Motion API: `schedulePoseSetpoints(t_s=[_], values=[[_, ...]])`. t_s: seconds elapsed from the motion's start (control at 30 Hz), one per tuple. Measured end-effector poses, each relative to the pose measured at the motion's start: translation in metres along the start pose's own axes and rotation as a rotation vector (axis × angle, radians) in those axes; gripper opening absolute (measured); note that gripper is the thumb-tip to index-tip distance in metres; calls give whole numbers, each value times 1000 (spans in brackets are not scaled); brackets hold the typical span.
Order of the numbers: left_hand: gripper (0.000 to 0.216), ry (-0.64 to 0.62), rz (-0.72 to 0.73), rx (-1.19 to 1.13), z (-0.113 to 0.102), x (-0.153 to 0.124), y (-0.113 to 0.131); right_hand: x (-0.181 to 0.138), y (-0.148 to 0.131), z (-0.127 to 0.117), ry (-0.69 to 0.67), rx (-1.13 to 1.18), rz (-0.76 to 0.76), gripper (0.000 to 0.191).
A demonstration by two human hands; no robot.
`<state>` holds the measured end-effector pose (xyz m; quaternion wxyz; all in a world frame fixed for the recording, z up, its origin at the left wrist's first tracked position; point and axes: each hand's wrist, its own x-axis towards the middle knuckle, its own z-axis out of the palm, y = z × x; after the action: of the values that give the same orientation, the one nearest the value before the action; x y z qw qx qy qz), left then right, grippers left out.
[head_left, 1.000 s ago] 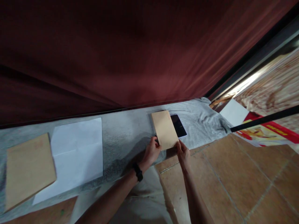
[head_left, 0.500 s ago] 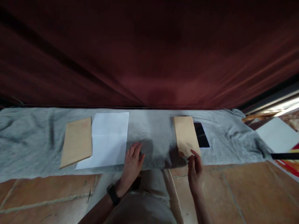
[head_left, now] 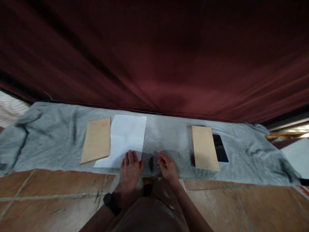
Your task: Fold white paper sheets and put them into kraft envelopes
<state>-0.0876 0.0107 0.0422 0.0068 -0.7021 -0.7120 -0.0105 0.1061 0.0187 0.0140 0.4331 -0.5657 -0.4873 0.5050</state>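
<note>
My left hand [head_left: 130, 169] lies flat, fingers out, on the lower part of a white sheet of paper [head_left: 125, 135] with a faint crease across it. To the right, my right hand [head_left: 167, 168] is just over the grey cloth, its fingers loosely curled and apart, and nothing shows in it. Left of the sheet, overlapping its edge, are brown envelopes [head_left: 98, 140], apparently a small pile. Another stack of brown envelopes [head_left: 205, 148] with small red print lies farther right of my right hand.
A dark-screened tablet or phone [head_left: 220, 148] lies partly under the right stack. Everything rests on a long, narrow surface covered with grey cloth [head_left: 248, 154]. Behind it hangs a dark red curtain [head_left: 154, 64]. Tiled floor [head_left: 60, 183] shows in front. A white panel [head_left: 298, 153] is at the far right.
My right hand has moved left, away from the right envelope stack, to near my left hand. My left hand has come onto the white sheet. The view has shifted and tilted slightly.
</note>
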Motion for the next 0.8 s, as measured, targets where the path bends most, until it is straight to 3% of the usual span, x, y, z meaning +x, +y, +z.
schedulePoseSetpoints(t_s=[0.17, 0.4, 0.6, 0.8], values=[[39, -40, 37, 38, -18, 8, -2, 19, -5, 17, -52, 132, 89, 40], [34, -91, 41, -90, -34, 13, -12, 40, -17, 37, -39, 207, 172, 49], [42, 53, 327, -264, -25, -3, 27, 43, -35, 22, -23, 226, 104, 40], [34, 102, 464, -332, -17, -6, 69, 57, -22, -14, 101, 83, 28, 27]])
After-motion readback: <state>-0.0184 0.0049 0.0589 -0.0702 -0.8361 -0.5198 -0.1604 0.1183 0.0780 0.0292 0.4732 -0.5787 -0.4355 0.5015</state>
